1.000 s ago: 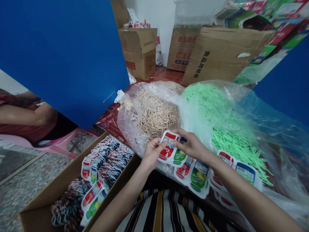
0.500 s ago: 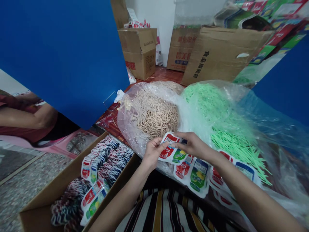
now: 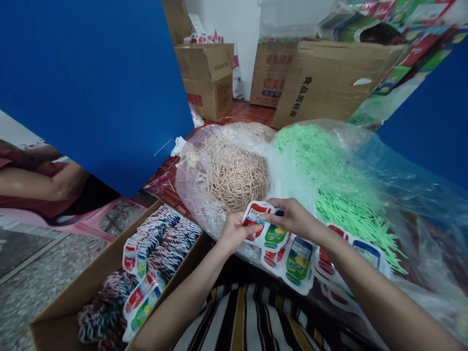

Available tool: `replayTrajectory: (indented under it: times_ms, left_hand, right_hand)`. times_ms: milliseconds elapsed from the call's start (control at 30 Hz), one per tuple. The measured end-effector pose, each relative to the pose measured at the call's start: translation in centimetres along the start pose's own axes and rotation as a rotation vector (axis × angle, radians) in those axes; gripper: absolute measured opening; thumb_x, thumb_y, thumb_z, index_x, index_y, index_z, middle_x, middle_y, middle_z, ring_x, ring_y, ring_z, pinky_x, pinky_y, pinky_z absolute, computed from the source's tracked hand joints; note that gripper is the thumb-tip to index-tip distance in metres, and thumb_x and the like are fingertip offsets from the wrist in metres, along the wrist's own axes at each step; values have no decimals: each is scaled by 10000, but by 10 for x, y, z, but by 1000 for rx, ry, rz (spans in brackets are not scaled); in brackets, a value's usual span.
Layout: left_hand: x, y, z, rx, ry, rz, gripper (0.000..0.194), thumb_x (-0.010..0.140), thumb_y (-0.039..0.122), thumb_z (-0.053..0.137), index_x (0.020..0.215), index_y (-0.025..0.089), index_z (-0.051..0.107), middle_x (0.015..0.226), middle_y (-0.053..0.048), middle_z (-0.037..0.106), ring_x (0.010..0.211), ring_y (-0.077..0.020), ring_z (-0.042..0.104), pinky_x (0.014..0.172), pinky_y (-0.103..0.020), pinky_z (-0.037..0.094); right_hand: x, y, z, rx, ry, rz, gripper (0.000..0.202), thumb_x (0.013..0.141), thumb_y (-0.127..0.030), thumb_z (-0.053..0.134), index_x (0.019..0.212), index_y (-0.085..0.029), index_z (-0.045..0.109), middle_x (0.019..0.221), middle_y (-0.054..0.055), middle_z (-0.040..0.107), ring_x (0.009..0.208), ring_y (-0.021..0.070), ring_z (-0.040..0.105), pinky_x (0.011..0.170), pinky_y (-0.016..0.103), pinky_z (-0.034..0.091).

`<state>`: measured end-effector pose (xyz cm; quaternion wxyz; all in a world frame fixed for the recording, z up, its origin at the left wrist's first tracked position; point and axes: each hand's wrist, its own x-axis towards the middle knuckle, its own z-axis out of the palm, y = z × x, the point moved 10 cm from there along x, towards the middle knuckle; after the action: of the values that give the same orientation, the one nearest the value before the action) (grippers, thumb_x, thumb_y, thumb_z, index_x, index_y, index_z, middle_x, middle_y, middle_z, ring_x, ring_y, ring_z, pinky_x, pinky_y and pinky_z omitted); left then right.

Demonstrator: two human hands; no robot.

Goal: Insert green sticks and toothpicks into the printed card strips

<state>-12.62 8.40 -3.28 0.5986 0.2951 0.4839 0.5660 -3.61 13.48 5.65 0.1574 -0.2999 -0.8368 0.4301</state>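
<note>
Reddish table (image 3: 252,111) spreads toward twelve o'clock, open carton (image 3: 69,300) within reach at eight, as left hand (image 3: 233,233) and right hand (image 3: 295,217) grip opposite sides of one printed packet (image 3: 275,237), apparently steadying it.

Looks forward and down from the wearer's head; catches the striped clothing (image 3: 248,317) very near, at the bottom edge; meets the left hand (image 3: 234,231), the right hand (image 3: 294,218) and the printed card (image 3: 258,212) close up, below centre; faces across the red tabletop (image 3: 250,111) to cardboard boxes (image 3: 208,80) farther off; drops steeply into the open carton (image 3: 69,302) at lower left; seems softer toward the upper right, perhaps from blur.
</note>
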Motion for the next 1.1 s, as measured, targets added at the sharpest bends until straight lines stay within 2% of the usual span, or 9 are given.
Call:
replayTrajectory:
  times_ms: [100, 267, 500, 633, 767, 933, 1000, 1100]
  left_hand:
    - [1, 0, -2, -5, 12, 25, 300, 468, 251, 859, 680, 114, 697, 581, -13, 661, 502, -130, 578, 532, -256, 470]
    - [-1, -8, 2, -34, -34, -53, 309, 494, 285, 851, 700, 106, 705, 597, -32, 675, 517, -144, 598, 549, -281, 491]
    - [0, -1, -6, -17, 25, -12, 325, 415, 228, 879, 663, 113, 702, 573, -5, 662, 495, -116, 573, 529, -247, 473]
    - [-1, -8, 4, -32, -64, -78, 322, 498, 296, 854, 717, 107, 713, 612, -37, 690, 516, -143, 608, 553, -279, 502]
    - [-3, -4, -2, -4, -28, -42, 316, 500, 274, 856, 729, 111, 710, 654, -41, 701, 538, -139, 615, 564, -271, 502]
    - [-6, -4, 16, 37, -238, -68, 399, 491, 205, 860, 852, 117, 715, 759, -54, 718, 682, -165, 646, 666, -280, 505]
    - [-4, -4, 14, 49, -204, -53, 370, 502, 212, 854, 830, 113, 712, 730, -45, 710, 652, -156, 632, 646, -268, 494]
    - [-1, 0, 7, 7, -64, 4, 326, 530, 227, 837, 804, 120, 698, 741, -39, 708, 644, -154, 626, 651, -271, 491]
  right_hand:
    - [-1, 5, 2, -20, -27, 9, 388, 818, -493, 578, 919, -140, 705, 822, 52, 717, 763, 204, 657, 659, 281, 508]
    - [-1, 3, 2, -39, -35, -19, 381, 811, -499, 587, 810, -135, 697, 753, 40, 699, 700, 181, 633, 611, 255, 478]
    - [-1, -8, 2, -49, -68, -48, 381, 803, -516, 589, 829, -151, 697, 777, 32, 699, 721, 180, 632, 623, 248, 462]
    - [-2, -8, -3, -90, -23, -70, 395, 817, -522, 570, 740, -148, 672, 707, 24, 664, 652, 151, 595, 577, 229, 426]
    - [-3, -2, -3, -35, -14, -44, 398, 809, -527, 576, 715, -151, 663, 672, 16, 647, 606, 134, 568, 550, 225, 414]
    - [-7, -1, -2, 39, -30, -15, 386, 814, -515, 572, 758, -149, 678, 681, 13, 652, 602, 131, 573, 561, 229, 433]
    - [-9, -2, -6, 41, -11, -31, 359, 815, -498, 581, 812, -153, 682, 739, 18, 674, 658, 146, 599, 611, 240, 453]
    - [-13, 6, -16, 16, 56, -15, 357, 819, -490, 582, 897, -153, 674, 825, 34, 694, 740, 173, 623, 664, 257, 467]
